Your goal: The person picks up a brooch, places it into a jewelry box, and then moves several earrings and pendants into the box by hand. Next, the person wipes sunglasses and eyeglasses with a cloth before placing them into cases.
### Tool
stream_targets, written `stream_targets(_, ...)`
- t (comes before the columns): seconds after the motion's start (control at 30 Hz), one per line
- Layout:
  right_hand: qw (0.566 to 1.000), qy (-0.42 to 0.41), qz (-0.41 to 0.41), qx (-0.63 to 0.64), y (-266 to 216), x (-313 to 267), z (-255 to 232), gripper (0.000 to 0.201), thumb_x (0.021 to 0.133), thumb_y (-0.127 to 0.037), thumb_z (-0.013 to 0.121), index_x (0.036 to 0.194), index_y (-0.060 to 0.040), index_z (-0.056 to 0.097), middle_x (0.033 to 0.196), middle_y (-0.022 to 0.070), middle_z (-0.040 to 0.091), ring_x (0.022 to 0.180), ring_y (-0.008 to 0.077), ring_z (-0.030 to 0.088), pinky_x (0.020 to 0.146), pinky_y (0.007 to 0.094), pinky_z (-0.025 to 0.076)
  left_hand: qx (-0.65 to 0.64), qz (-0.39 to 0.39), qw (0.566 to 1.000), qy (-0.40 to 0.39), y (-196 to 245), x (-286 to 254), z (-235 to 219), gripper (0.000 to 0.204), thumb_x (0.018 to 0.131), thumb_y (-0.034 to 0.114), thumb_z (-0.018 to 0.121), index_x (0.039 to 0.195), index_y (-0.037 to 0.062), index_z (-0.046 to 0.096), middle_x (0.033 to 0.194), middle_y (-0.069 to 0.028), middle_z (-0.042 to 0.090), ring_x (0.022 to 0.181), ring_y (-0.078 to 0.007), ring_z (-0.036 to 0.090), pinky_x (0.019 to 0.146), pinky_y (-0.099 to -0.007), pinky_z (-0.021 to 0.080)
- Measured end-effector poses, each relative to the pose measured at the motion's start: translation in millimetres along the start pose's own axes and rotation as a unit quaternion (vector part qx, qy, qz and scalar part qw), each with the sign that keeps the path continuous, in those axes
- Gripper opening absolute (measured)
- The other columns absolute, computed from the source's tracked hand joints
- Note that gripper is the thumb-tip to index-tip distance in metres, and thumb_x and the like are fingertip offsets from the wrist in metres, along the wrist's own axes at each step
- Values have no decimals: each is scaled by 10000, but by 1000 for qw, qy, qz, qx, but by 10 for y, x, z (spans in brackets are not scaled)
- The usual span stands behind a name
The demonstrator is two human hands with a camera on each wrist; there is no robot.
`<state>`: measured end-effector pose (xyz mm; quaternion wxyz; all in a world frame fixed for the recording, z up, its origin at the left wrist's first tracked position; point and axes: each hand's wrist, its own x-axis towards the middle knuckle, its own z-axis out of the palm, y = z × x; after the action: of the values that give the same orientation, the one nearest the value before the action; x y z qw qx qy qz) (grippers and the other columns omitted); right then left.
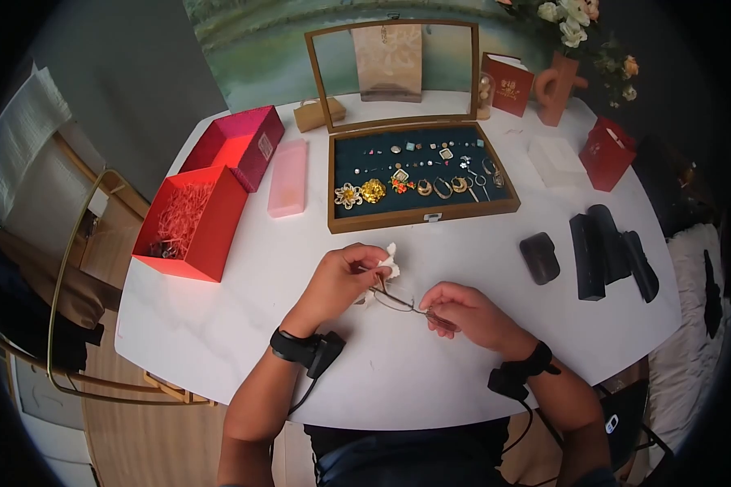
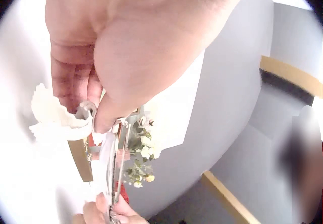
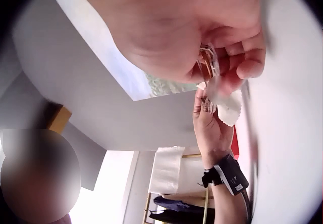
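Observation:
A pair of thin-framed eyeglasses [image 1: 413,308] is held between both hands, over the table near its front. My left hand [image 1: 339,280] pinches a small white cloth [image 1: 391,261] against one end of the frame. In the left wrist view the cloth [image 2: 60,117] has a zigzag edge and bunches up by the thumb. My right hand [image 1: 473,315] grips the other end of the glasses, its fingers curled round the folded side. Part of the frame is hidden behind the fingers in the right wrist view.
An open wooden jewellery case [image 1: 426,219] with brooches and earrings lies beyond the hands. Left are a red box [image 1: 211,235] with shredded paper, a magenta box [image 1: 272,142] and a pink case [image 1: 288,178]. Right are a dark case [image 1: 539,258] and several black cases [image 1: 586,256].

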<state>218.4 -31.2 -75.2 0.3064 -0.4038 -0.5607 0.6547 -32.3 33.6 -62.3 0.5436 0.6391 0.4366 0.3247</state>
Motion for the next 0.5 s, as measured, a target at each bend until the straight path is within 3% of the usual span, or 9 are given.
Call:
stream_targets(0.03,993,-21,27,111,-43,-2,-36,180,976,-75,472,1119,-19,564,820,60,581,643,102,490,611,261,435,0,3,1000,-1,12,8,-12,174,929,36,675,1096,-14,674,976,-16,699,923,-71,630,811,-241,519)
stream_targets(0.17,988,-23,-27,150,-134,-30,-29,386,972,-61,500,1355,-40,461,791,33,538,641,85,471,582,235,411,-130,3,991,-5,86,-10,43,222,928,11,662,1148,-13,641,1039,-32,692,961,-86,637,876,-235,506)
stream_targets(0.2,988,-23,-27,149,-175,-41,-2,386,972,-61,500,1355,-40,461,791,33,538,641,85,471,582,235,411,-170,-7,985,-11,84,-13,70,240,928,0,656,1167,-5,627,1061,-35,685,969,-90,636,889,-237,503)
stream_targets(0.27,999,18,-46,22,-238,-64,54,560,972,-62,539,1495,-83,340,780,3,510,637,59,457,573,218,399,-188,11,982,-15,18,-15,117,256,930,-2,652,1183,2,612,1077,-37,677,976,-93,636,888,-242,507)
stream_targets(0.4,998,19,-31,55,-167,-33,57,648,971,-64,573,1544,-114,275,769,-18,489,624,38,439,559,210,389,-234,42,971,-28,-1,-22,188,259,931,-11,643,1182,14,589,1073,-39,661,980,-96,634,877,-252,516)
stream_targets(0.5,996,6,-30,83,-151,-17,98,641,981,-62,554,1549,-108,260,760,-29,464,602,38,407,546,218,377,-256,19,966,-13,41,-52,252,217,937,-32,620,1149,6,605,1071,-35,655,965,-84,631,876,-239,506)
